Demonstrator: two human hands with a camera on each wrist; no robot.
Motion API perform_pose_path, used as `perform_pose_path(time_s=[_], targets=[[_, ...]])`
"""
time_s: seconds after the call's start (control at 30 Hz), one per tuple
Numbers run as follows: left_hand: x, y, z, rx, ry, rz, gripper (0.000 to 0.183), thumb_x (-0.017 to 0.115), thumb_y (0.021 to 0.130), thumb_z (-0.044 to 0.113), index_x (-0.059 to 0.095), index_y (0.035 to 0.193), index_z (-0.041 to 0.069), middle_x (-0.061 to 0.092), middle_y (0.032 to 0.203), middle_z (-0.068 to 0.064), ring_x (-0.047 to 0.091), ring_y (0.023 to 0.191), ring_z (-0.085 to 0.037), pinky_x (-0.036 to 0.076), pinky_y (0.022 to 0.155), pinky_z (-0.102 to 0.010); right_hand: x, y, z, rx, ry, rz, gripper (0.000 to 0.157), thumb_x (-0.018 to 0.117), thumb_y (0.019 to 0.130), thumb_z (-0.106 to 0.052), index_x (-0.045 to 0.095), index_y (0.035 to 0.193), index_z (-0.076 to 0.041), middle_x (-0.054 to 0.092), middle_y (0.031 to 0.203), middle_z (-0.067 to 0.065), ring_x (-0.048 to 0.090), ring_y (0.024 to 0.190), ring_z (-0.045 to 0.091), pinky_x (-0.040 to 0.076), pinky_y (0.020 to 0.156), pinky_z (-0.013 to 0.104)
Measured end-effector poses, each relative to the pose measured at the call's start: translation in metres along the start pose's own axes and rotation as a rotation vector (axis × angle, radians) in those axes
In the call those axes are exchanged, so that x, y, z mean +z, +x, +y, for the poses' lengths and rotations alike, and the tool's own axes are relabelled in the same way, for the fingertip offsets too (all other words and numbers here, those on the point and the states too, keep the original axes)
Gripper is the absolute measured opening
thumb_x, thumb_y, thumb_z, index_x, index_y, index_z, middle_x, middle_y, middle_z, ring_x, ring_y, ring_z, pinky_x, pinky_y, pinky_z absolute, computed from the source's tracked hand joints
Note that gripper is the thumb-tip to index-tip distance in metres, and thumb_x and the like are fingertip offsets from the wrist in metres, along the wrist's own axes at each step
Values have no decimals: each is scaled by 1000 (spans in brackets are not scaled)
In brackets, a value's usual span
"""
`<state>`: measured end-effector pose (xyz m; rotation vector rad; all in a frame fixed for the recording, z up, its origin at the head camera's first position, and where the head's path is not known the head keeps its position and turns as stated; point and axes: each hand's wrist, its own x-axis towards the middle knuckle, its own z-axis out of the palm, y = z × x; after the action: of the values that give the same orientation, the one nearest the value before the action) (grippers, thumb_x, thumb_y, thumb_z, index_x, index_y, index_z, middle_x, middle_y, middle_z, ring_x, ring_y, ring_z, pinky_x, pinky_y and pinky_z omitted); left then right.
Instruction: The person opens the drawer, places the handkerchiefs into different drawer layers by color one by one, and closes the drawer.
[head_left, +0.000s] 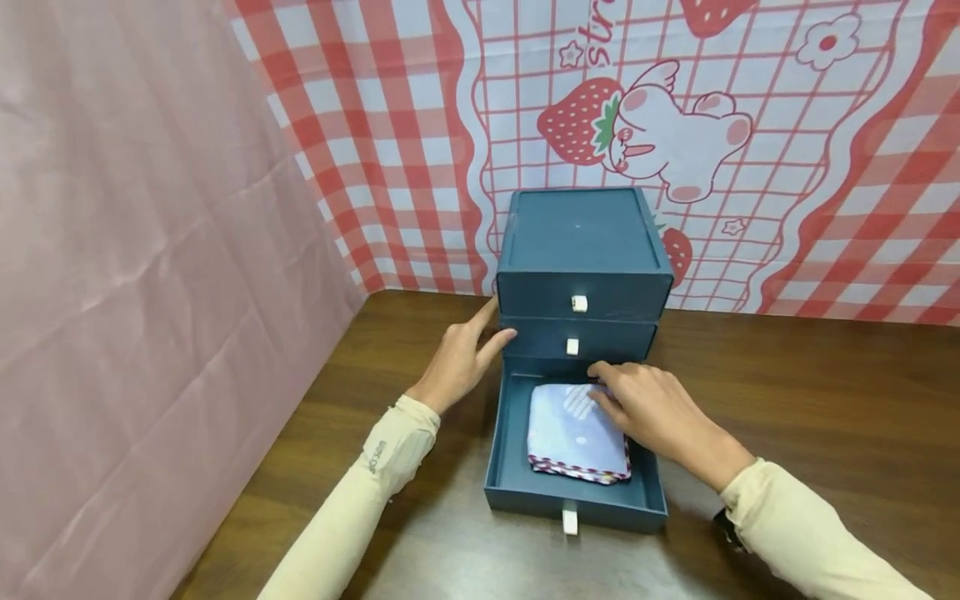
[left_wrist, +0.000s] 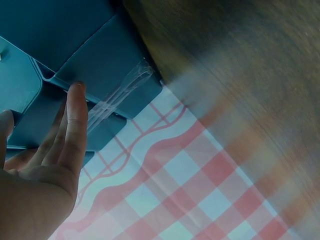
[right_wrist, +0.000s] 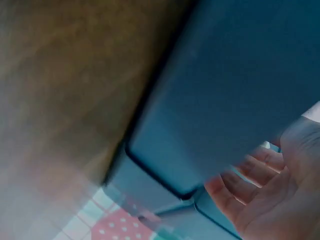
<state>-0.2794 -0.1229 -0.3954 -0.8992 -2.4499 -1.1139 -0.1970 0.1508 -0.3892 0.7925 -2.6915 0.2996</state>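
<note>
A dark teal drawer unit (head_left: 585, 229) stands against the back cloth with its bottom drawer (head_left: 504, 450) pulled out. In that drawer lies a folded pale lavender towel (head_left: 573, 429) with a red-and-white striped edge. My left hand (head_left: 459, 358) is at the unit's left side, fingers extended along the side wall and thumb near the front edge; the left wrist view shows these fingers (left_wrist: 75, 125) straight beside the wall. Over the towel's right part hovers my right hand (head_left: 645, 404), fingers loosely bent and partly covering it. The right wrist view shows the drawer's side wall (right_wrist: 220, 90) in front of the fingers.
Two closed drawers with white pull tabs (head_left: 579, 303) sit above the open one, which has its own tab (head_left: 570, 521) in front. Clear tape (left_wrist: 115, 97) runs along the unit's side. Brown wooden table (head_left: 810, 400) lies around it; a pink curtain (head_left: 150, 292) hangs left.
</note>
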Motion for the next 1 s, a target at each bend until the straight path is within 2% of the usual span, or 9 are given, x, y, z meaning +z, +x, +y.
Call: perform_pose_path(time_s=[0.2, 0.33, 0.43, 0.5, 0.6, 0.7, 0.77, 0.87, 1.0], targets=[[-3, 0, 0, 8, 10, 12, 63, 55, 103, 39, 31, 157, 19, 44, 63, 2, 48, 56, -18, 48, 68, -30, -19, -18, -7, -40, 0, 91, 24, 75, 89, -18, 71, 108, -4, 71, 92, 7, 64, 79, 18, 55, 62, 37], [-3, 0, 0, 10, 5, 6, 63, 54, 103, 39, 30, 158, 20, 44, 63, 1, 49, 56, -20, 47, 68, -29, -32, -44, -25, -57, 83, 135, 15, 79, 84, -15, 73, 98, -14, 65, 86, -8, 56, 75, 5, 52, 60, 25], [-4, 0, 0, 12, 3, 8, 63, 54, 103, 39, 30, 158, 20, 45, 64, 0, 49, 58, -21, 49, 72, -33, -40, -65, -43, -12, 210, 89, 10, 78, 87, -16, 71, 91, -22, 58, 79, -18, 49, 68, -3, 47, 56, 18], [-4, 0, 0, 9, 2, 13, 63, 55, 103, 39, 30, 157, 18, 49, 67, -1, 49, 60, -20, 50, 75, -37, -41, -76, -51, 35, 343, -14, 4, 73, 93, -21, 71, 91, -25, 57, 76, -21, 48, 64, -5, 46, 54, 17], [-4, -2, -1, -6, 13, 17, 64, 55, 102, 38, 32, 157, 15, 51, 67, -3, 48, 58, -17, 50, 76, -40, -26, -92, -53, 94, 613, -268, 13, 62, 100, -29, 72, 95, -23, 57, 71, -18, 51, 61, -2, 45, 52, 21], [-3, -3, -1, -17, 20, 9, 64, 55, 102, 39, 32, 157, 13, 55, 68, -5, 49, 59, -14, 50, 75, -37, 13, -111, -41, 138, 876, -516, 20, 55, 103, -34, 73, 103, -25, 63, 75, -14, 58, 65, 3, 48, 56, 22], [-2, -3, 0, -17, 18, 4, 65, 55, 102, 40, 31, 157, 13, 63, 78, -7, 53, 65, -14, 51, 78, -36, 40, -122, -34, 151, 1055, -630, 22, 54, 104, -31, 74, 108, -24, 67, 81, -10, 61, 69, 5, 50, 58, 21], [0, -2, 0, -12, 12, 3, 65, 54, 103, 40, 31, 157, 13, 65, 86, -9, 56, 73, -16, 50, 81, -35, 56, -127, -37, 185, 1289, -722, 30, 48, 106, -29, 72, 117, -14, 66, 84, -6, 60, 69, 5, 47, 56, 19], [0, -1, 1, -6, 4, 3, 64, 55, 103, 38, 31, 157, 12, 56, 72, -8, 55, 67, -21, 51, 78, -38, 38, -117, -62, 391, 1571, -788, 46, 42, 108, -33, 62, 126, 4, 64, 83, -2, 55, 66, 6, 43, 57, 16]])
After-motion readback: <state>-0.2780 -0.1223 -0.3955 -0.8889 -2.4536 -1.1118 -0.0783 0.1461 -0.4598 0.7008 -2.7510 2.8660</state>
